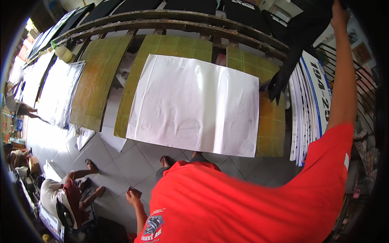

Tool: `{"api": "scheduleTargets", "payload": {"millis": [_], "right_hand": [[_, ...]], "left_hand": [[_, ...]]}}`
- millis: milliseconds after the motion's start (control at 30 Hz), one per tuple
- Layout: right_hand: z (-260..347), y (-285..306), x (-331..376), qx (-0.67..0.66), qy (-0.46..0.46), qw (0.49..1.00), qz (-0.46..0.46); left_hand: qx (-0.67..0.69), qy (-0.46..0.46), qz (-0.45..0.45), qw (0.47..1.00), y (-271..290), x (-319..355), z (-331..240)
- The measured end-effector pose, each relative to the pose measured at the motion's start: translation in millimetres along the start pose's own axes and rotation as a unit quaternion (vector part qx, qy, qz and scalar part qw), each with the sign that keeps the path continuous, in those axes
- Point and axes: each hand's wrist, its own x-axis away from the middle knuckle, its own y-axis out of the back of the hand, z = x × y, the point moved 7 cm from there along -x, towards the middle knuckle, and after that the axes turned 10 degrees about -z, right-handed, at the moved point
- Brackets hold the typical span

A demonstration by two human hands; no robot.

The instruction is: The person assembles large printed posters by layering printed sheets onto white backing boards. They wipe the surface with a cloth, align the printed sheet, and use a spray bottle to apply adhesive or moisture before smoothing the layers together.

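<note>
My right arm is stretched out far to the right, and my right hand (339, 18) grips a piece of black cloth (310, 28) at the top right. The cloth hangs down in folds, its lower end beside the right edge of a large white sheet (174, 97). That glossy, slightly rippled sheet lies across olive-green boards (101, 65) in front of me. Low on my left side, my left hand (132, 197) is closed on a small, flat, dark red piece (135, 191). What kind of thing it is, I cannot tell.
Wooden rails (174, 24) run behind the boards, with black garments (190, 7) laid out beyond. White printed panels (306, 109) stack at right. A bottle (63, 52) stands at left. One person (67, 198) sits lower left; another person's hand (26, 110) shows at far left.
</note>
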Motion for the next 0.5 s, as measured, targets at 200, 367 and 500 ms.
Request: {"api": "scheduleTargets", "payload": {"millis": [200, 367, 500], "right_hand": [[-93, -30, 326, -0.013, 0.192, 0.894, 0.406], [-77, 5, 567, -0.089, 0.283, 0.771, 0.563], [-150, -64, 543, 0.023, 0.184, 0.807, 0.561]], "left_hand": [[-0.037, 0.039, -0.045, 0.998, 13, 109, 42], [-0.043, 0.008, -0.063, 0.997, 19, 163, 39], [-0.055, 0.019, -0.113, 0.992, 23, 191, 19]]}}
